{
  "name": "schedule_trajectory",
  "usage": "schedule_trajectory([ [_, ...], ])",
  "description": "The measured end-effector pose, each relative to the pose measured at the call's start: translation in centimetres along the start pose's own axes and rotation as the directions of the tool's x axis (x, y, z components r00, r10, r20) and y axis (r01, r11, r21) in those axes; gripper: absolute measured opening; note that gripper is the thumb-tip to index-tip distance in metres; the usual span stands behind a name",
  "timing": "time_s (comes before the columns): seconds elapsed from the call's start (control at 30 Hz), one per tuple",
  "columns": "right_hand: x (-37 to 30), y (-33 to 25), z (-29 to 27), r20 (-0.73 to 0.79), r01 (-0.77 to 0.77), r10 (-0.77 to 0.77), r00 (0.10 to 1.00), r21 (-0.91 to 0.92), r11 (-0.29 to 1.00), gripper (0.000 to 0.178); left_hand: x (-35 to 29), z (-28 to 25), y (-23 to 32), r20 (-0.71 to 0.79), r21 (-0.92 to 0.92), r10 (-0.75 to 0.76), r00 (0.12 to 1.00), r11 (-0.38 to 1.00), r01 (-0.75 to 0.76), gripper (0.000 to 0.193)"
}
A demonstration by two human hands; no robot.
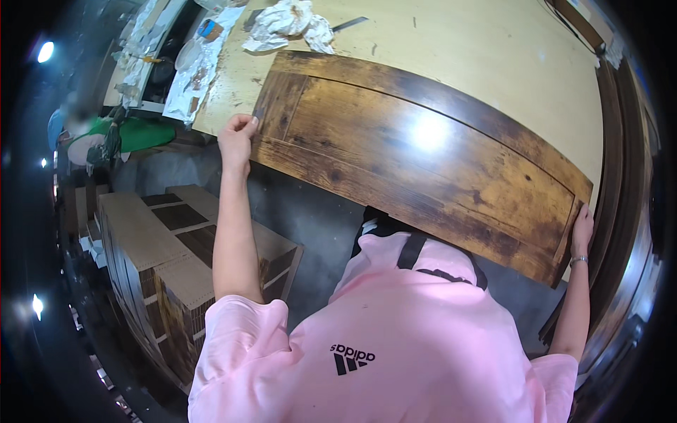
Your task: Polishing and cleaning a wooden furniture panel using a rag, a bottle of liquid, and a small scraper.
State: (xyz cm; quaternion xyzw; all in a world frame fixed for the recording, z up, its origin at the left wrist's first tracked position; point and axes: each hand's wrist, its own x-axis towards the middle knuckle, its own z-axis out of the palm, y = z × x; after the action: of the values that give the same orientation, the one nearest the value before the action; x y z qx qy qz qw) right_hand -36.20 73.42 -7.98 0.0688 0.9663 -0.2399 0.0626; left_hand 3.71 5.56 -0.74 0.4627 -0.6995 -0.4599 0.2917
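I see the wood panel (416, 166) on the worktop (486, 53), near edge overhanging, left fingers (245, 122) and right fingers (584, 213) holding opposite ends; likely stiff, moderately heavy, slick-faced, so best gripped by both short edges.

Worktable (486, 42), wooden panel (374, 134), stained sheeting (200, 70) — this is a workshop.

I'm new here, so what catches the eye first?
The long brown wooden panel across the middle, glare shining on it, left grip at one end, right grip at the other. Then comes the pink shirt at the bottom, and crumpled white wrapping on the pale table at the top.
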Motion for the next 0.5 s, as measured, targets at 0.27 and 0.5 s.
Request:
schedule_trajectory([
  [0.27,-0.6,-0.5,-0.8,0.125,-0.204,0.165,0.978,0.443,0.873,0.052,1.9,-0.9,-0.4,-0.001,-0.063,-0.087,0.996,0.994,0.087,0.003],
  [0.5,-0.2,0.0,-2.1,-0.052,-0.299,0.388,0.920,0.543,0.785,0.054,11.4,-0.8,-3.2,-0.022,0.064,-0.018,1.000,0.998,0.019,0.003],
])
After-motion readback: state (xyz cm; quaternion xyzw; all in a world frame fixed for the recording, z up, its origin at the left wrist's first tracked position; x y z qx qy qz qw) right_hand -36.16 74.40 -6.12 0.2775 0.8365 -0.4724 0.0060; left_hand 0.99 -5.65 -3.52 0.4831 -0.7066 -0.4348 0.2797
